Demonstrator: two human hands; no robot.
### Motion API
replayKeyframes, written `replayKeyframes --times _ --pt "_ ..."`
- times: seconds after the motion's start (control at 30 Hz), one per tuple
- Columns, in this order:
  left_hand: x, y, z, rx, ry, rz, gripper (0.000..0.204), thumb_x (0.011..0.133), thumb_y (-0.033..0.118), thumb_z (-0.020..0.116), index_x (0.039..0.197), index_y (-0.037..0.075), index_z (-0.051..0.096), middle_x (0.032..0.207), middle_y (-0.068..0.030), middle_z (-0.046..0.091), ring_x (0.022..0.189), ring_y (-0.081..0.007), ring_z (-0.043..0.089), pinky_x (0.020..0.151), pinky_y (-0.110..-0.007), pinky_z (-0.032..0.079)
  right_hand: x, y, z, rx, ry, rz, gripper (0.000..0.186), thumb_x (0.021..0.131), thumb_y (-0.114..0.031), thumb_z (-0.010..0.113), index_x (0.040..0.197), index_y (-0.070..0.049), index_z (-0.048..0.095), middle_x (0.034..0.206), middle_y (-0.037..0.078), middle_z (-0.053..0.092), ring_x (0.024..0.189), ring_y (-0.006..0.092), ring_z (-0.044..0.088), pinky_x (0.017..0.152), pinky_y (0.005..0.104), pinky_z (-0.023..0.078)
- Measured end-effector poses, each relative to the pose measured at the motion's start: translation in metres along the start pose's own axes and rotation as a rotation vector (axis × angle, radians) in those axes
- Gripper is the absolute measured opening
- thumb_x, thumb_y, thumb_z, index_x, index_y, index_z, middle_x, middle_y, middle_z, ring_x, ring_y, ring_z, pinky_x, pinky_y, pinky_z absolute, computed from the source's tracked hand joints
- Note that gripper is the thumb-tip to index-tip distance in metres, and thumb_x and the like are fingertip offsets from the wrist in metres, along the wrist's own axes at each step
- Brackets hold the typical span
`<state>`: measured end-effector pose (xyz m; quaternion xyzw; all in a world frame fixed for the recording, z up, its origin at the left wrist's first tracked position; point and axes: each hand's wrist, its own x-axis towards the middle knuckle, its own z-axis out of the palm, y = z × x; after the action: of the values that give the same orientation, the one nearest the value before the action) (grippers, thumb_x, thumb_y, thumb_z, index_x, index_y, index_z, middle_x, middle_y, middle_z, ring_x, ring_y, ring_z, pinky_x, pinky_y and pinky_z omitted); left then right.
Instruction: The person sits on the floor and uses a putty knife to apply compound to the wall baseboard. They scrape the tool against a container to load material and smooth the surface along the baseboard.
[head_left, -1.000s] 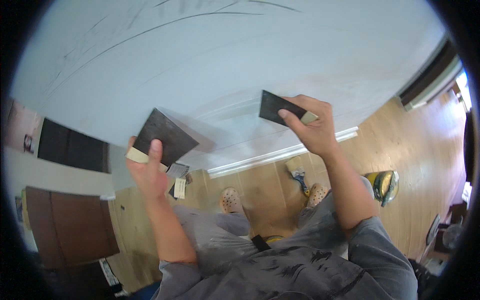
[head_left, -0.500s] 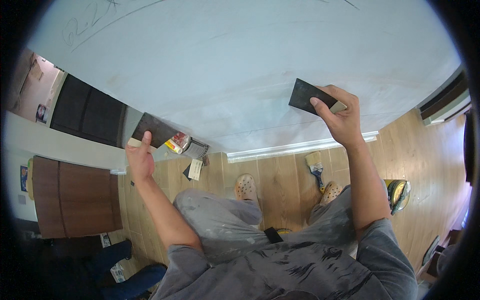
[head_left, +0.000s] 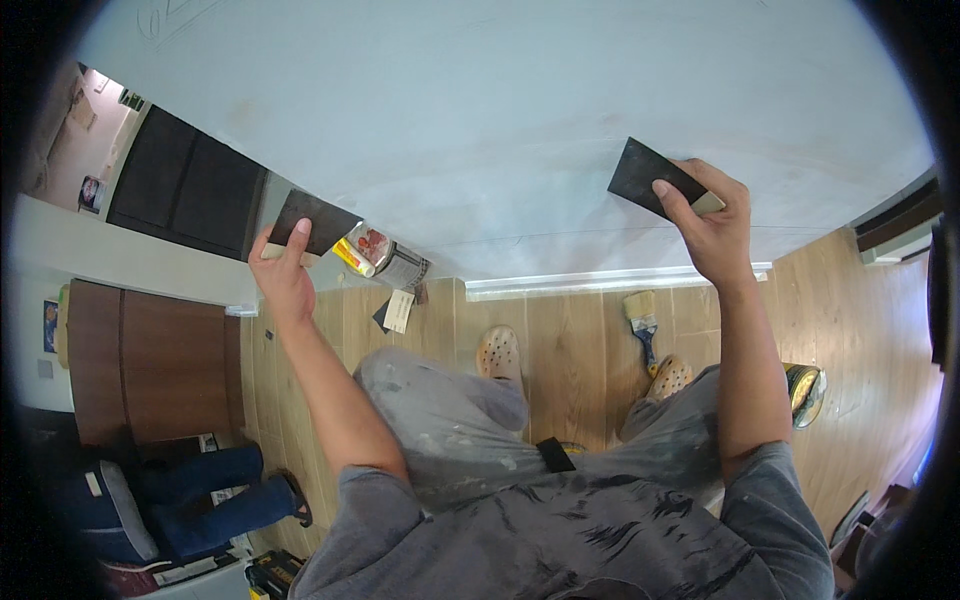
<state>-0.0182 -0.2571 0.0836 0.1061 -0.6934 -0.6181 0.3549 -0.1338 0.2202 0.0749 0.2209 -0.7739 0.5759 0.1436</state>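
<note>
Head view: both hands grip dark, pale-edged scrapers, whose far sides are hidden from sight.

Fairly bright, even light on the wall between and beyond the hands, with pale glare on the floor well right of the right hand. Faint soft shadow below its black plate; murky dark lower left of the left hand. Grips fairly sharp, fisheye bending and black vignette outward.
</note>
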Motion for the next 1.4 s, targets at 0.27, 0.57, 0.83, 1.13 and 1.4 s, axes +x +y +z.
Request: replayKeyframes --times 0.27,0.57,0.83,1.13,1.4 --pt "-0.001 0.0 0.004 0.124 -0.033 0.029 0.02 0.088 0.008 0.086 0.099 0.001 0.072 0.092 -0.0004 0.07 0.085 -0.009 0.061 0.081 -0.026 0.048 0.001 0.0 0.001 0.027 0.01 0.02 0.018 0.093 -0.007 0.076 0.105 0.006 0.076 0.085 0.004 0.072 0.078 0.009 0.062 0.07 0.0252 0.051" --pt "-0.008 0.006 0.011 0.243 -0.006 0.107 0.023 0.089 0.011 0.085 0.105 -0.001 0.074 0.095 -0.0011 0.071 0.088 -0.0091 0.061 0.082 -0.025 0.05 0.001 0.008 0.002 0.055 0.007 0.055 0.017 0.093 -0.006 0.076 0.105 0.005 0.076 0.083 0.002 0.07 0.077 0.0078 0.059 0.068 0.0247 0.049" --pt "-0.011 0.018 0.024 0.349 0.024 0.129 0.026 0.088 0.011 0.086 0.108 -0.004 0.076 0.096 -0.0042 0.074 0.087 -0.0102 0.064 0.082 -0.025 0.052 0.0 0.01 0.0 0.032 0.004 0.027 0.017 0.094 -0.008 0.077 0.104 0.005 0.076 0.084 0.002 0.07 0.076 0.008 0.059 0.067 0.0236 0.048" --pt "-0.019 0.028 0.033 0.427 0.051 0.089 0.034 0.086 0.015 0.088 0.112 -0.004 0.075 0.096 -0.0052 0.074 0.084 -0.0116 0.065 0.08 -0.026 0.052 0.0 0.019 0.003 0.054 0.028 0.023 0.018 0.093 -0.009 0.079 0.104 0.005 0.076 0.085 0.003 0.071 0.076 0.0079 0.06 0.066 0.0236 0.049" --pt "-0.014 0.028 0.022 0.432 0.008 0.132 0.025 0.089 0.01 0.085 0.108 -0.003 0.075 0.096 -0.0039 0.072 0.088 -0.0103 0.064 0.081 -0.026 0.052 0.001 0.015 0.001 0.044 0.008 0.016 0.02 0.092 -0.009 0.08 0.105 0.006 0.076 0.084 0.004 0.072 0.075 0.0086 0.061 0.066 0.0237 0.05"
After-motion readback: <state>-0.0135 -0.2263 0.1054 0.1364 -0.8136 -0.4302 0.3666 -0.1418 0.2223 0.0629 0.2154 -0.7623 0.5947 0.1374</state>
